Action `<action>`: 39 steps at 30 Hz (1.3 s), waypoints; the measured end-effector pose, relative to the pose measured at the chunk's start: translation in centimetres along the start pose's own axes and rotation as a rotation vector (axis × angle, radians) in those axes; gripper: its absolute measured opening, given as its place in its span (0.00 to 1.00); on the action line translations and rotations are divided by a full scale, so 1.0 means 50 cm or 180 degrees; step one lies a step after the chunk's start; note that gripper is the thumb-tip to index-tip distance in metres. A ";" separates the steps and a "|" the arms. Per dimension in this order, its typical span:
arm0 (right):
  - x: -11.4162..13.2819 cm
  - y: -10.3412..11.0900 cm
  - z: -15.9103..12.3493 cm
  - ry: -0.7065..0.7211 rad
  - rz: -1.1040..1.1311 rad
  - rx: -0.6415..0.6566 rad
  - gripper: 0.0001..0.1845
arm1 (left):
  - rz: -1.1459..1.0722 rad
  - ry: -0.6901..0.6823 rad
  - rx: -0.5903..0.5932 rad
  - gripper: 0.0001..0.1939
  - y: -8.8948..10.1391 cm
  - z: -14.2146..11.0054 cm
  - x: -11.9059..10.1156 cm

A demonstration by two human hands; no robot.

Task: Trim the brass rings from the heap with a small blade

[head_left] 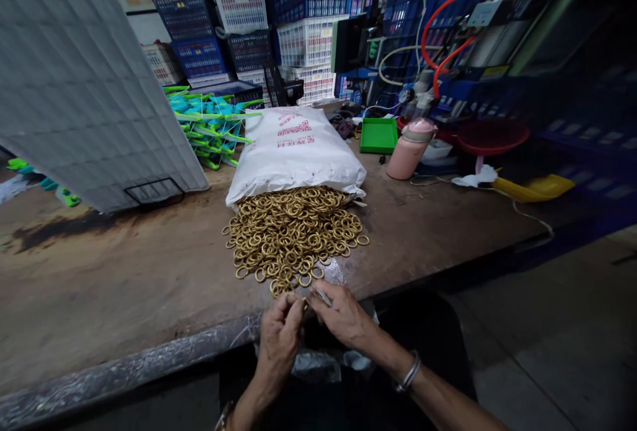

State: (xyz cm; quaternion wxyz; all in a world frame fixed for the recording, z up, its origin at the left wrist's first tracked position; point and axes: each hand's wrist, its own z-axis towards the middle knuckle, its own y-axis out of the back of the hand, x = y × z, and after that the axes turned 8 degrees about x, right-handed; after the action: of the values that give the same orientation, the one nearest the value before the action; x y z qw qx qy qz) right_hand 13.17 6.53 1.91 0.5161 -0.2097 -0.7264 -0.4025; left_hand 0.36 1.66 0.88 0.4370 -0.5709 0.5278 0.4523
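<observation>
A heap of gold metal rings (293, 232) spills from the open mouth of a white sack (298, 149) lying on the worn wooden table (124, 285). At the table's near edge my left hand (279, 338) is closed in a pinch on a gold ring at the heap's front. My right hand (341, 315) is closed too, gripping a small silvery metal piece (322, 296) right beside that ring. The two hands almost touch. A clear plastic bag (318, 361) lies under them, over my lap.
A large grey ribbed panel (84, 79) stands at the left. Behind the sack are green and blue plastic hangers (209, 123), a green tray (378, 134), a pink bottle (411, 147), a red basin (490, 136), a yellow scoop (535, 187) and stacked crates (303, 40).
</observation>
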 end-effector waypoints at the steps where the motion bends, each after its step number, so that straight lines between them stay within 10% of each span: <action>1: 0.002 -0.001 -0.001 -0.0075 0.0157 0.0080 0.16 | 0.0235 -0.0289 -0.0071 0.14 -0.001 -0.001 0.000; 4: 0.002 -0.004 -0.001 -0.0208 0.0501 0.0175 0.17 | 0.0616 -0.0757 -0.0131 0.13 -0.001 -0.002 -0.002; 11: -0.002 -0.007 0.008 -0.0247 0.0533 -0.0081 0.12 | -0.0369 0.0448 0.0564 0.15 0.002 -0.004 -0.004; 23: 0.011 -0.006 0.007 -0.0154 0.0934 0.0072 0.13 | -0.1572 0.0230 0.0745 0.13 0.002 -0.016 0.005; 39: 0.008 -0.018 -0.015 -0.0030 -0.1506 0.0152 0.15 | -0.0972 0.0358 0.0287 0.18 0.009 -0.015 -0.002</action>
State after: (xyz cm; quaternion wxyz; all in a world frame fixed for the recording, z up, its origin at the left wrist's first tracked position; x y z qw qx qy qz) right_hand 12.79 5.37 2.06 0.4088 -0.0233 -0.7671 -0.4939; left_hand -0.02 0.90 1.11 0.4956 -0.6487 0.4782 0.3239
